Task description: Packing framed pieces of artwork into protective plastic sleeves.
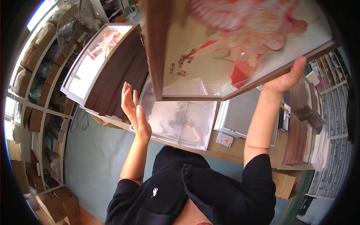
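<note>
I hold a large brown-framed picture [240, 48] with a red and pink figure on a pale ground, raised in front of me and tilted. My right hand [287, 78] grips its lower right edge, thumb over the frame. My left hand [134, 110] is open, fingers straight and together, held upright just left of the frame's lower left corner and apart from it. Below the picture, clear plastic sleeves [180, 120] lie flat on the wooden table [225, 152].
A stack of brown framed pictures [108, 67] leans at the left of the table. A grey flat device [243, 114] and a small card [224, 139] lie right of the sleeves. More frames are stacked at the right [300, 138]. Shelves with boxes [37, 75] line the left wall.
</note>
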Motion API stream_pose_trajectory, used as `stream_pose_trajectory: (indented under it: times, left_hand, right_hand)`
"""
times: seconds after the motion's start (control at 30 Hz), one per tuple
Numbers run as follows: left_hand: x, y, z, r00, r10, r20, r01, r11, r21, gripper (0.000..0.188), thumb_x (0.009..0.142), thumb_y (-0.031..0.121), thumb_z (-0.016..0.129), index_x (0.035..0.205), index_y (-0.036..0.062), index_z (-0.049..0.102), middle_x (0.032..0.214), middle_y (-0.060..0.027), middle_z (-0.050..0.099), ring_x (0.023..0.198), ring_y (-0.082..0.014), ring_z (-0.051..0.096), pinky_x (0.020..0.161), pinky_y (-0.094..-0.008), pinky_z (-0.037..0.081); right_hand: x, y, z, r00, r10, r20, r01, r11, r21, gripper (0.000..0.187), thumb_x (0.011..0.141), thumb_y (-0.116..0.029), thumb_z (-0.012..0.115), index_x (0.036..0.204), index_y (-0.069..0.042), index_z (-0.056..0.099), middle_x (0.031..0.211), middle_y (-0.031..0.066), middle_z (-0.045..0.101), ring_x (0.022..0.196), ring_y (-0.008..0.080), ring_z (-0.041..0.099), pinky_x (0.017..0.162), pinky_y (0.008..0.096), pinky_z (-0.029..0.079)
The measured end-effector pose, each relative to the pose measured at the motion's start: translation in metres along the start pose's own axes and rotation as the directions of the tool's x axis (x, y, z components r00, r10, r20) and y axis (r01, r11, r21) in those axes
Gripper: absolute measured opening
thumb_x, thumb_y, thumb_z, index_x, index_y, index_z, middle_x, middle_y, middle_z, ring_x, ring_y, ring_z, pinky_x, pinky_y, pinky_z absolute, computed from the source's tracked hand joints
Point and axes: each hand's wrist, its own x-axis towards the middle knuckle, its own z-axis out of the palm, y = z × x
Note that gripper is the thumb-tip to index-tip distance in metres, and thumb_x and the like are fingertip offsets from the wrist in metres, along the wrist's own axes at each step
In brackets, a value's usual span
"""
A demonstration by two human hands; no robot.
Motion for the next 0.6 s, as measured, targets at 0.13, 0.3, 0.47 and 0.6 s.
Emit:
stream_pose_trajectory:
  times: [0.13,0.3,0.47,0.6]
  left_hand:
    - [-0.013,-0.02,-0.004,0.999,-0.042,0.012,0.041,0.997,0.072,0.048,0.094,0.028,0.038,0.134,0.0053,0.026,0.145,-0.0157,0.018,0.135,-0.0308,0.019,0.108,-0.0474,0.019]
    - [-0.015,-0.028,-0.009,0.995,0.095,0.012,-0.095,0.975,0.203,0.048,0.093,0.032,0.039,0.131,0.0044,0.029,0.142,-0.02,0.021,0.131,-0.0333,0.026,0.106,-0.0485,0.024]
    - [0.001,-0.05,-0.02,0.984,0.126,0.124,-0.161,0.931,0.328,0.047,0.093,0.032,0.039,0.131,0.005,0.029,0.14,-0.0205,0.024,0.131,-0.0323,0.027,0.105,-0.0473,0.026]
    - [0.012,-0.073,-0.024,0.945,0.104,0.311,-0.213,0.916,0.339,0.057,0.086,0.033,0.049,0.129,0.0001,0.032,0.139,-0.0241,0.023,0.129,-0.0372,0.026,0.104,-0.0485,0.026]
  right_hand:
    - [-0.018,0.026,0.016,0.979,0.155,0.131,-0.139,0.982,-0.129,0.034,0.068,-0.022,0.073,0.093,-0.004,0.057,0.075,-0.0048,0.053,0.069,0.0078,0.049,0.063,0.0206,0.04]
    - [-0.052,0.089,0.007,0.788,0.407,0.461,0.019,0.733,-0.68,0.049,0.066,-0.039,0.076,0.094,-0.004,0.056,0.067,0.0095,0.061,0.058,0.0207,0.061,0.055,0.0291,0.047]
    - [-0.087,0.156,0.02,0.619,0.524,0.585,0.257,0.569,-0.781,0.044,0.07,-0.041,0.072,0.086,-0.005,0.051,0.06,0.0066,0.057,0.051,0.0237,0.06,0.048,0.0334,0.047]
    - [-0.11,0.193,0.033,0.555,0.598,0.578,0.311,0.495,-0.811,0.038,0.073,-0.035,0.069,0.08,-0.004,0.048,0.062,0.0109,0.058,0.055,0.0289,0.061,0.049,0.0366,0.049]
